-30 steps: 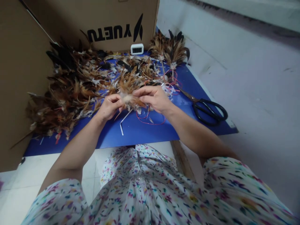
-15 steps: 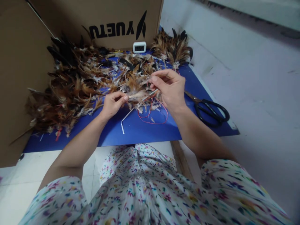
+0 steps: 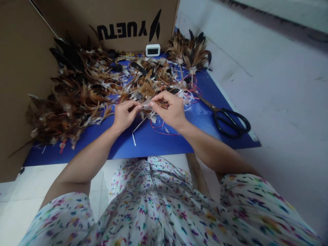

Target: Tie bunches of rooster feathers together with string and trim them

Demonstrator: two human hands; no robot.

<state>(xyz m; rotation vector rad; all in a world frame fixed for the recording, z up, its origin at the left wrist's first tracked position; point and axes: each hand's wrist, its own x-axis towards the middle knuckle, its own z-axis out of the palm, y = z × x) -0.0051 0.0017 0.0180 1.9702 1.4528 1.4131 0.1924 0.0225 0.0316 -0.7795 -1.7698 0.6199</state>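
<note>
Over the blue table (image 3: 164,145), my left hand (image 3: 126,115) pinches the end of a pale, fluffy feather (image 3: 146,103). My right hand (image 3: 169,109) is closed just to its right, fingertips pinched on the feather's other side, with brown feather tips showing by its fingers. Loose brown and black feathers (image 3: 84,92) lie heaped behind and left of my hands. Red string (image 3: 164,132) loops on the table beneath my right hand. A thin bent white strip (image 3: 133,138) lies in front of my left hand.
Black-handled scissors (image 3: 230,123) lie at the right. A small white digital clock (image 3: 153,50) stands at the back before a cardboard box (image 3: 128,13). Feather bundles (image 3: 189,51) rest at the back right, near white and red string (image 3: 188,95). A wall (image 3: 282,102) borders the right side.
My right hand has moved left and slightly down, close to my left hand. White string on the right now shows where my right hand was. My left hand has hardly moved.
</note>
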